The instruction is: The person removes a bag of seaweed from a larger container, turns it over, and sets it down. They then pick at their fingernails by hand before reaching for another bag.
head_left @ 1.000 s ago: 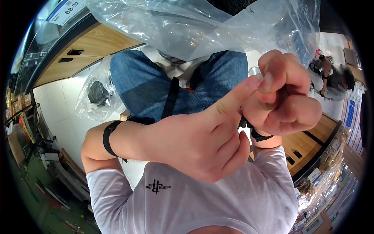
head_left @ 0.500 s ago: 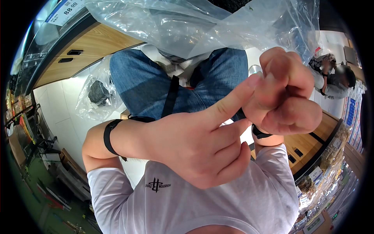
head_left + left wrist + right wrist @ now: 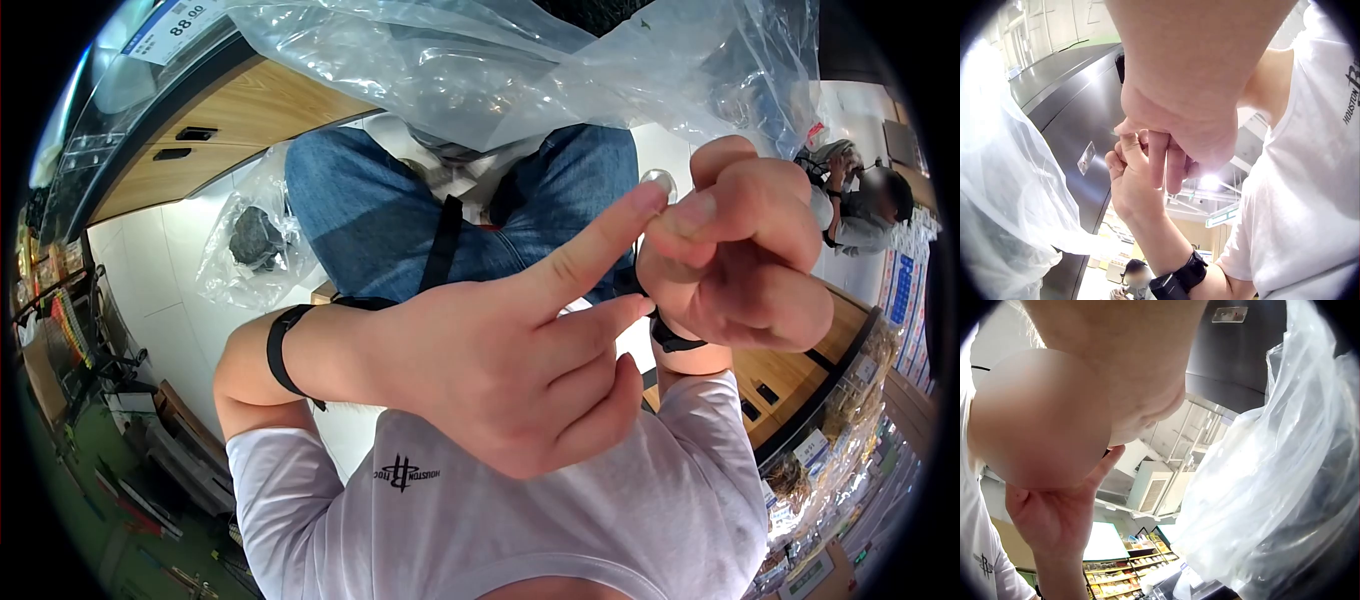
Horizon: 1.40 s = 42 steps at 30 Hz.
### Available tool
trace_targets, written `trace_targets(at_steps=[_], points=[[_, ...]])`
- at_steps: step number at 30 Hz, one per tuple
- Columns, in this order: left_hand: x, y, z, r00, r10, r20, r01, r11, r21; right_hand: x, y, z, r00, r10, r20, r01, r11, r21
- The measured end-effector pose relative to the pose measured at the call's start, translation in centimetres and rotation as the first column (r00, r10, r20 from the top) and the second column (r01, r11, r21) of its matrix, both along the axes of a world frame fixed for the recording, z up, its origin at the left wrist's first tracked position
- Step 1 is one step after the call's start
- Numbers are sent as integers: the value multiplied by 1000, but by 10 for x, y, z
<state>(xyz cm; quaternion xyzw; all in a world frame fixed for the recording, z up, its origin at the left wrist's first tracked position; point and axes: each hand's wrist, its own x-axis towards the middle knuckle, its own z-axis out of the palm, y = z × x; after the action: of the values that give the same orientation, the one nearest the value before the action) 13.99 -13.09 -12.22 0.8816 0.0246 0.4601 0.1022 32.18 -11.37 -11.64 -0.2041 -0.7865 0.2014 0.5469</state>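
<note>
Both hands are raised in front of the chest, fingertips close together. The left hand (image 3: 500, 370) extends its index finger toward the right thumb, and its other fingers bend loosely. Facing it, the right hand (image 3: 750, 255) has its fingers curled in, with the thumb near the index finger. No object shows between the two hands in the head view. In the left wrist view the left hand (image 3: 1179, 137) overlaps the right hand (image 3: 1138, 187). A blurred disc covers part of the right wrist view, where the left palm (image 3: 1054, 519) shows below it.
A large clear plastic bag (image 3: 480, 80) spreads beyond the knees. Another bag (image 3: 215, 265) with a dark lump inside lies on the floor at left. Wooden cabinets (image 3: 250, 110) flank the seated person. At right, another person (image 3: 870, 205) is near packed shelves (image 3: 830, 430).
The right hand has shifted slightly right and down. The left index fingertip has drawn a little away from the right thumb, and the left middle finger has straightened somewhat.
</note>
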Motion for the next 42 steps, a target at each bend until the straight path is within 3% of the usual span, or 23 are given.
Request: trace_targets(at_steps=[10, 18, 30, 42], points=[[-1, 0, -4, 999, 29, 26, -30, 998, 58, -2, -2, 1, 999, -35, 19, 35, 999, 3], [-8, 6, 1, 994, 48, -100, -28, 982, 187, -6, -3, 1, 998, -51, 31, 51, 999, 1], [-12, 5, 5, 991, -102, -90, 109, 992, 71, -8, -5, 0, 996, -71, 52, 71, 997, -2], [-12, 3, 4, 989, -144, -38, 144, 989, 11, -8, -6, 1, 995, -83, 63, 83, 997, 0]])
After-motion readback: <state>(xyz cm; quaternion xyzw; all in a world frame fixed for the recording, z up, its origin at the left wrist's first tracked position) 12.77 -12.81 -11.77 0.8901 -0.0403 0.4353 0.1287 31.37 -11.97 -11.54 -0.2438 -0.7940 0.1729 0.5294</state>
